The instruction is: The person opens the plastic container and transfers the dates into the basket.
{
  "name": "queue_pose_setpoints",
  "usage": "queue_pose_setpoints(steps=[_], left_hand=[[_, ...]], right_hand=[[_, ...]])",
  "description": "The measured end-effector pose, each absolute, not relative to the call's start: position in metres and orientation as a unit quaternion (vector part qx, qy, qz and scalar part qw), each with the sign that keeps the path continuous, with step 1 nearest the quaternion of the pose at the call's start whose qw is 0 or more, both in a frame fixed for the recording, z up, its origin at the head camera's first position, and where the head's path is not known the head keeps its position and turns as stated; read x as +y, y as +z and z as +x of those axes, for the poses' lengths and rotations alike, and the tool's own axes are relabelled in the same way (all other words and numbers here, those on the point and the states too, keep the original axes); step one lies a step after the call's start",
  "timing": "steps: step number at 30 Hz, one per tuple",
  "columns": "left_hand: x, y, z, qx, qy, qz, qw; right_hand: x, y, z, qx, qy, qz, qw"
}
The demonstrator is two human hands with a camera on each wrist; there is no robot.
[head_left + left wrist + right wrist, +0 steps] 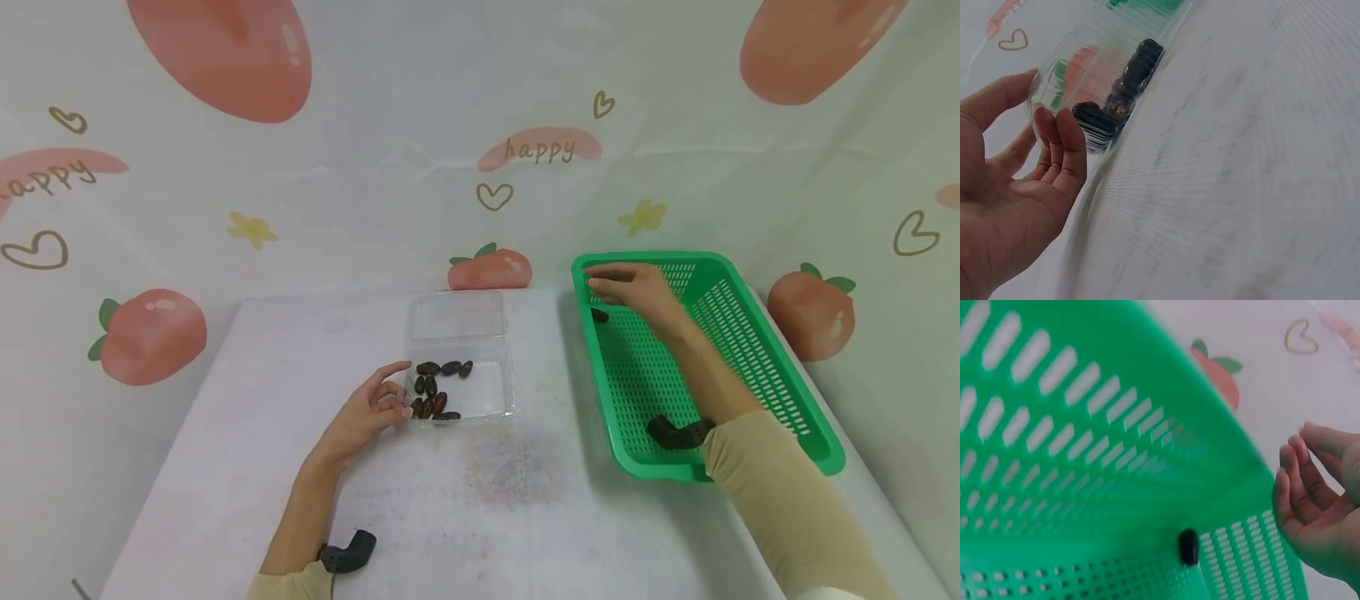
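A clear plastic clamshell box lies on the table with its lid laid back. Several dark, glossy dates sit in its tray, mostly along the left and far sides. At the box's left wall, my left hand holds the edge with its fingertips and thumb, some fingers bent. Over the far left corner of a green basket hovers my right hand, fingers loosely bent, with nothing visible between them in the right wrist view. One date lies in the basket below that hand.
The basket has raised slotted walls and stands at the table's right side. A patterned cloth hangs behind the table. Dark bands with camera mounts sit on both wrists.
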State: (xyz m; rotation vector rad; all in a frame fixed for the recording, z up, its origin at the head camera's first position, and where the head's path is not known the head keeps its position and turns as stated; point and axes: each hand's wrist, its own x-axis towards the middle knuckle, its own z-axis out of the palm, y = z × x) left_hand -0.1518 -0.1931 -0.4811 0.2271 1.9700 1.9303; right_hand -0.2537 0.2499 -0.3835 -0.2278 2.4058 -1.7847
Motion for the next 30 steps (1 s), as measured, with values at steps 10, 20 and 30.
queue_pose_setpoints(steps=[10, 20, 30], left_hand=[[-0.192, -0.478, -0.153, 0.71, 0.675, 0.079, 0.185], [-0.194, -0.479, -0.153, 0.717, 0.668, 0.073, 0.186], [-0.193, -0.478, -0.152, 0.715, 0.67, 0.067, 0.188]], right_hand=[[0.218, -0.368, -0.244, 0.799, -0.59, -0.092, 0.069], [0.188, -0.364, -0.232, 0.791, -0.596, -0.115, 0.079], [0.159, -0.359, -0.215, 0.784, -0.602, -0.123, 0.09]])
